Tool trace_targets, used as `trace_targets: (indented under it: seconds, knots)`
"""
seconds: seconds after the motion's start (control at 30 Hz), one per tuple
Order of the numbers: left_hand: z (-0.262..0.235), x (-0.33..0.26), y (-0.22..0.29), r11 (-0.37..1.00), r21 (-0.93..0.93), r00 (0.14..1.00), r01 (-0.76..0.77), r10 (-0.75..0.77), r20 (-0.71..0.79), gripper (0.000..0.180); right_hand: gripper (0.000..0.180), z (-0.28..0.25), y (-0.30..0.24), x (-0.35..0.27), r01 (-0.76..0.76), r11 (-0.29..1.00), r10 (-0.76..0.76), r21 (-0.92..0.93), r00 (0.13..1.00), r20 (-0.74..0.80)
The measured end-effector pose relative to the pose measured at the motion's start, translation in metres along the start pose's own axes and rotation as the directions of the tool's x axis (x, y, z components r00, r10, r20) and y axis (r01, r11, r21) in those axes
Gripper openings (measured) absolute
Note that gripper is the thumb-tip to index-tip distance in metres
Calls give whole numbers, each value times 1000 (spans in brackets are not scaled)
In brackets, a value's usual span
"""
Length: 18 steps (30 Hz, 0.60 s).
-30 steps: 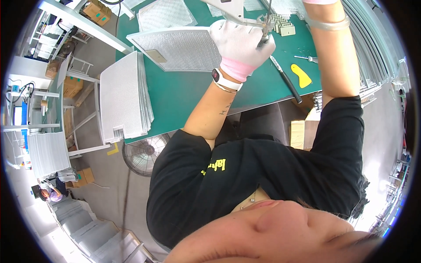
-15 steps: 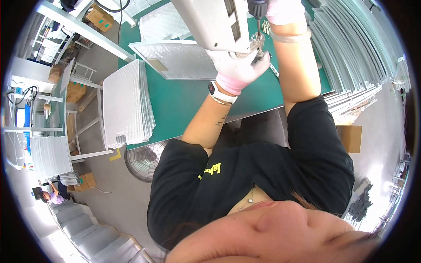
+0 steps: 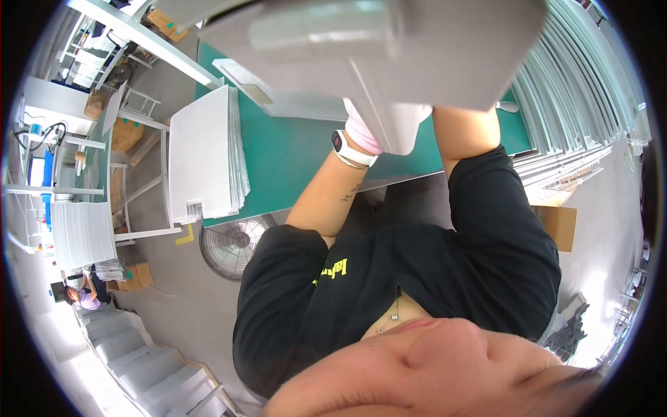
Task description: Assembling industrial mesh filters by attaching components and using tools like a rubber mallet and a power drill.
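Note:
A large light-grey panel-like piece with an arm-like end (image 3: 389,90) fills the upper middle, close to the camera. My left hand (image 3: 360,131), in a white and pink glove with a white watch at the wrist, reaches up behind its lower end; most of the fingers are hidden, so its grip does not show. White glove also shows at the right side of that end. My right forearm (image 3: 464,132) runs up behind the grey piece, which covers the hand. Left of my hands, a mesh filter panel (image 3: 306,104) with a grey frame is partly visible on the green table (image 3: 292,174).
At the table's left corner lies a stack of white mesh sheets (image 3: 201,153). Many thin framed panels (image 3: 577,83) stand packed along the right. A floor fan (image 3: 240,243) is below the table's left edge, and a cardboard box (image 3: 559,228) stands lower right.
The grey piece has swung nearer the camera and to the right, now covering my right hand, most of my left, and the power screwdriver and metal bracket seen before.

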<state>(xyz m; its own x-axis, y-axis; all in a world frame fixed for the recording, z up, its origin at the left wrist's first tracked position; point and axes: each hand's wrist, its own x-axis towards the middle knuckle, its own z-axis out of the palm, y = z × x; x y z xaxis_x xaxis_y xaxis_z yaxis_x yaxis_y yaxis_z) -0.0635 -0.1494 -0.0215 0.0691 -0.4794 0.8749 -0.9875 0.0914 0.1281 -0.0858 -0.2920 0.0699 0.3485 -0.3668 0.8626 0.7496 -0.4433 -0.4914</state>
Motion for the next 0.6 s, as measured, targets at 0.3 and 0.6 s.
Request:
trace_targets:
  seconds: [0.3,0.6]
  knots:
    - [5,-14,4,991,-75,983,113,-122,-137,23,18,-19,-16,4,-343,881,391,325,916,-94]
    - [-133,-136,56,993,-56,830,100,-52,555,21,15,25,-108,40,-327,779,364,536,931,39]
